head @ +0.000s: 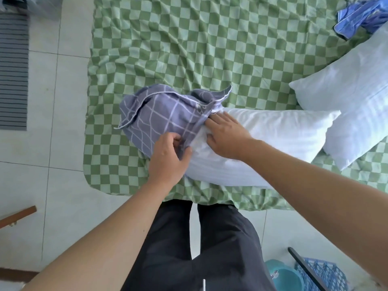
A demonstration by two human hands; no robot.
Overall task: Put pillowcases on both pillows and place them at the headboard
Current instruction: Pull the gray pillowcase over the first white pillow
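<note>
Head view | frame centre: left hand (168, 156) pinches purple checked pillowcase (159, 118) edge, half over white pillow (266, 139) on bed (189, 49) | right hand (225, 135) flat, fingers straight, pressing pillow | second pillow (352, 97) right.

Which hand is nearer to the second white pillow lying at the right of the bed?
The right hand. It rests flat on the near pillow, which leads toward the second pillow. The left hand pinches the purple pillowcase edge, farther away.
</note>
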